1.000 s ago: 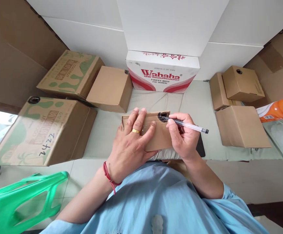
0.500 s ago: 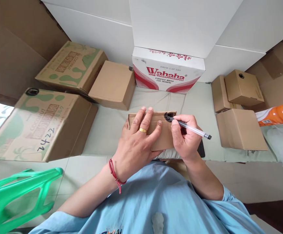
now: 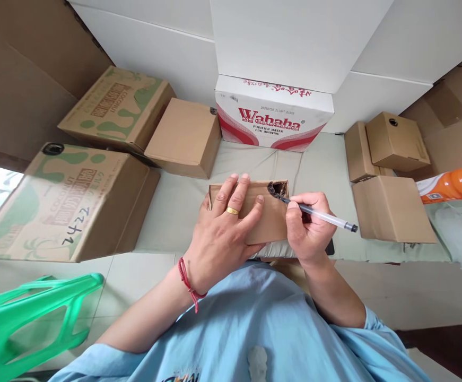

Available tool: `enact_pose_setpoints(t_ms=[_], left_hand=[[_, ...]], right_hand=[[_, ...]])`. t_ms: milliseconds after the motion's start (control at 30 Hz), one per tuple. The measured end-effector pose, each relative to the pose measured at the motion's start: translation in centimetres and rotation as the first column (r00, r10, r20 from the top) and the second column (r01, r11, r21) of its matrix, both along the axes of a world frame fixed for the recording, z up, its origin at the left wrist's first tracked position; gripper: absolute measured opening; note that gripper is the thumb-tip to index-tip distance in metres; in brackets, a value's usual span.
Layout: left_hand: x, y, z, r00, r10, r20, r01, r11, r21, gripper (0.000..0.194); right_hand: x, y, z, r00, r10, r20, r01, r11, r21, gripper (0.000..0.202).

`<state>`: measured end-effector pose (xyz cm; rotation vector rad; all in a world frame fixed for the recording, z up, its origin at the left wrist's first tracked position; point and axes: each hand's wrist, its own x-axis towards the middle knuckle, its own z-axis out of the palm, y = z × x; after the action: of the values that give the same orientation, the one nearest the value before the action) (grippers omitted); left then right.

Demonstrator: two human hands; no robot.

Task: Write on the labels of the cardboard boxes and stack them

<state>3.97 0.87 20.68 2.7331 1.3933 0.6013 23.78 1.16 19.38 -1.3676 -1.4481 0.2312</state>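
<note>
A small brown cardboard box (image 3: 272,220) lies before me on the pale green cloth. Its upper right corner has a ragged hole (image 3: 279,189) with a blackened rim. Spread flat over the left part of the box, my left hand (image 3: 225,223) presses on its top, fingers apart. My right hand (image 3: 310,228) pinches a pen (image 3: 328,217) with a clear barrel and a black end. The pen's tip touches or hovers just by the lower right rim of the hole. The hand covers part of the box's right edge.
A white Wahaha carton (image 3: 272,119) stands at the back. Coconut-print cartons (image 3: 67,207) and a plain box (image 3: 185,135) sit left, several brown boxes (image 3: 393,209) right. An orange bottle (image 3: 457,184) lies far right. A green stool (image 3: 71,313) stands lower left, a dark object (image 3: 330,248) behind my right hand.
My right hand and the pen have moved slightly right and down, so the pen tip has come away from the hole's middle to its lower right rim. My left hand stays put.
</note>
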Motion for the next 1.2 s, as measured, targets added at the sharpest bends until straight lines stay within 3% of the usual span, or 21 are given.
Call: enact_pose_setpoints(t_ms=[367,600,800,967,1033,1100,1200], left_hand=[[0.0,0.0,0.3,0.999,-0.001,-0.04,0.002,0.999,0.035,0.081],[0.0,-0.1,0.3,0.998,0.016,-0.054,-0.015,0.999,0.034,0.079],[0.1,-0.2,0.4,0.999,0.011,-0.048,-0.01,1.0,0.023,0.079],[0.0,-0.2,0.6,0.998,0.008,-0.062,-0.008,1.0,-0.01,0.078],[-0.1,-0.2,0.6,0.998,0.001,-0.066,-0.002,1.0,-0.017,0.083],[-0.2,-0.2,0.6,0.998,-0.004,-0.07,0.003,1.0,-0.017,0.087],[-0.2,-0.5,0.7,0.998,0.004,-0.069,-0.005,1.0,-0.014,0.086]], right_hand=[[0.6,0.3,-0.3,0.996,-0.083,0.01,0.082,0.993,0.085,0.003],[0.8,0.5,-0.7,0.997,-0.064,0.049,0.061,0.997,0.055,0.008],[1.0,-0.6,-0.2,0.995,-0.011,0.104,0.0,0.994,0.106,0.003],[3.8,-1.6,-2.2,0.997,-0.08,0.019,0.078,0.994,0.076,0.021],[5.6,-1.8,-3.9,0.983,-0.103,0.15,0.105,0.995,-0.005,0.022],[7.2,-2.1,-5.8,0.928,-0.032,0.371,0.104,0.978,-0.178,0.024],[8.5,-2.8,-8.5,0.79,0.186,0.585,0.163,0.855,-0.493,0.034]])
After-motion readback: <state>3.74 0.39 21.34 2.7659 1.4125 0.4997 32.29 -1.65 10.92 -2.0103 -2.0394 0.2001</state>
